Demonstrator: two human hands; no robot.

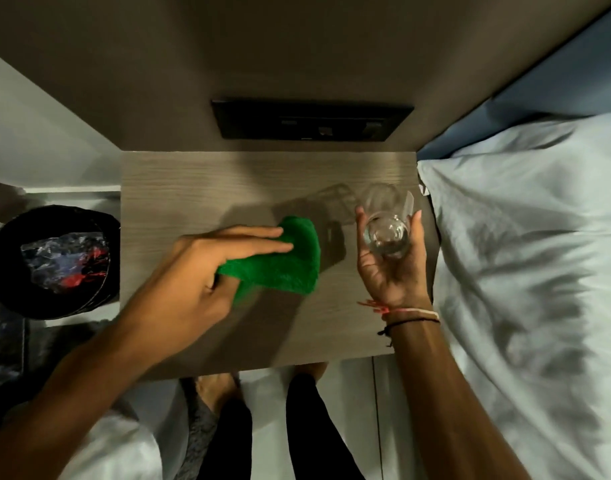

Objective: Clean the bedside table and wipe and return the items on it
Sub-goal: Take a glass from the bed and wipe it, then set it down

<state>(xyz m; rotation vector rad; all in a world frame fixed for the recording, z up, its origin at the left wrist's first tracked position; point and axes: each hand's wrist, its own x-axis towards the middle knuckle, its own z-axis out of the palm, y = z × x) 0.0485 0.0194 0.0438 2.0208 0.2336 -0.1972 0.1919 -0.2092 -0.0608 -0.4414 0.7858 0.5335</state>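
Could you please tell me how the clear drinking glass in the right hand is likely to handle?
The clear drinking glass is probably rigid and breakable. Its smooth wall may slip, as the right hand grips with fingers only. Laid sideways, its round shape would likely roll.

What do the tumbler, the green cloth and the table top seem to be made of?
Tumbler: clear glass by the look, since the right hand shows through it. Green cloth: soft, fuzzy fabric, perhaps microfibre. Table top: matt, pale wood grain, likely laminate; I cannot tell for certain.
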